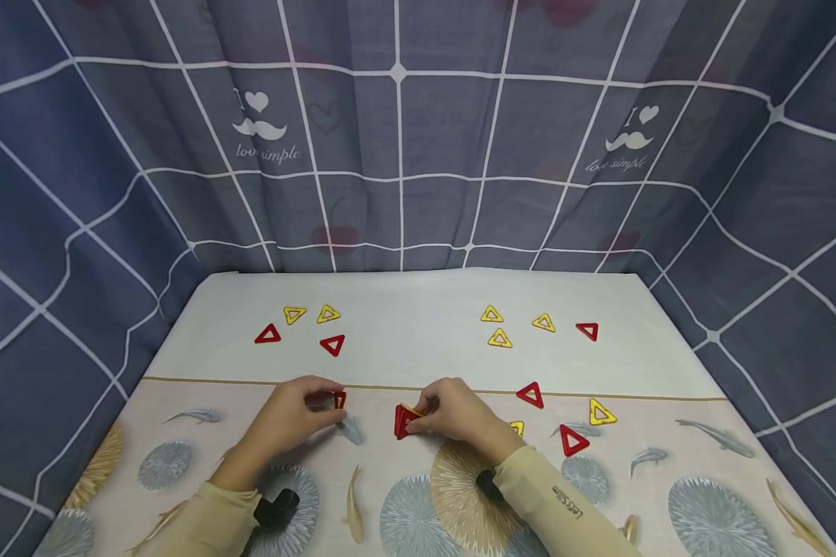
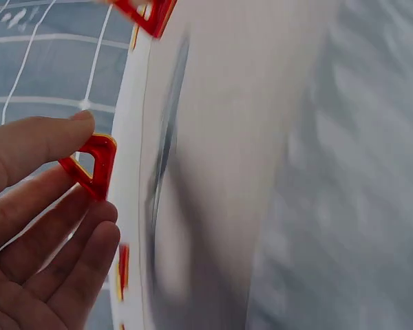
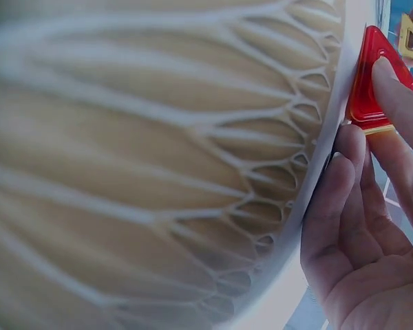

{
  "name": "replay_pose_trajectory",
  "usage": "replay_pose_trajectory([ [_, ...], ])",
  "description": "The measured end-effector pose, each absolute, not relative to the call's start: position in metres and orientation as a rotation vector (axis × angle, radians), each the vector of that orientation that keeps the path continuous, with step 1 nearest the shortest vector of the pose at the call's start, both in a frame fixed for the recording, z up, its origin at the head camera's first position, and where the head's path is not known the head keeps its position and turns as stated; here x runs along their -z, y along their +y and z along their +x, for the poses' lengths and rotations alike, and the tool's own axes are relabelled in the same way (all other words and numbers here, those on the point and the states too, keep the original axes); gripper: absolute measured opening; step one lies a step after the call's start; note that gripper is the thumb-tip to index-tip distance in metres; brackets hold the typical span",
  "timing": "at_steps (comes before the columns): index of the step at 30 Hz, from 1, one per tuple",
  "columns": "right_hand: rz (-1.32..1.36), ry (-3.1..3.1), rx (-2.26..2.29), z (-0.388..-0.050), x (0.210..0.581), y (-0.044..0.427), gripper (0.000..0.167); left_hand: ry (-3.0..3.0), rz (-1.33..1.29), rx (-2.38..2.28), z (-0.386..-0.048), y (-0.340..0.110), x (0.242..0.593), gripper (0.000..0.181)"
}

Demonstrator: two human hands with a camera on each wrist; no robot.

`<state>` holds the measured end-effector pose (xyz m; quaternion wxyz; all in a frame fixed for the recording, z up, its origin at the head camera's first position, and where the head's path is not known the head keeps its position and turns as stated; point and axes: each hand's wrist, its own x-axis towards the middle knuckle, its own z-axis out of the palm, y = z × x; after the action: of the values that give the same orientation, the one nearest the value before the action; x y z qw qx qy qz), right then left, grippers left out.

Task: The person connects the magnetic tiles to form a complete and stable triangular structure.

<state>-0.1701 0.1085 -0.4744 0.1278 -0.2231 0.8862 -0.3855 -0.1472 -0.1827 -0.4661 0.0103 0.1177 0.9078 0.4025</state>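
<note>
My left hand (image 1: 294,415) pinches a small open triangle between thumb and fingertips, above the patterned part of the table. This triangle (image 2: 104,163) shows a red face and yellow edge in the left wrist view; its other side looks yellow in the right wrist view. To the right, my right hand (image 1: 456,414) grips red triangles (image 1: 402,425) with a yellow edge showing, apparently stacked. In the right wrist view, the thumb presses on the red face of the front triangle (image 3: 363,100). How many pieces it holds is hidden. The two hands are apart.
On the white strip lie yellow triangles (image 1: 328,313) and red triangles (image 1: 332,345) at left, more yellow triangles (image 1: 500,338) and a red triangle (image 1: 588,331) at right. Several others, including a red triangle (image 1: 574,440), lie right of my right hand. A grid-patterned curtain (image 1: 432,209) encloses the table.
</note>
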Motion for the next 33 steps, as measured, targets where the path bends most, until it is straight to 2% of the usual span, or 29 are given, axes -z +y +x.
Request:
replay_pose_trajectory([
  [14,-0.619,2.577,1.115,-0.17,0.474,0.109,0.015,2.761,0.562,-1.184,-0.151,-0.131,0.465,0.033],
  [33,-0.667,2.602,1.127,-0.17,0.475,0.108,0.018,2.704,0.673,-1.184,-0.152,-0.114,0.475,0.027],
])
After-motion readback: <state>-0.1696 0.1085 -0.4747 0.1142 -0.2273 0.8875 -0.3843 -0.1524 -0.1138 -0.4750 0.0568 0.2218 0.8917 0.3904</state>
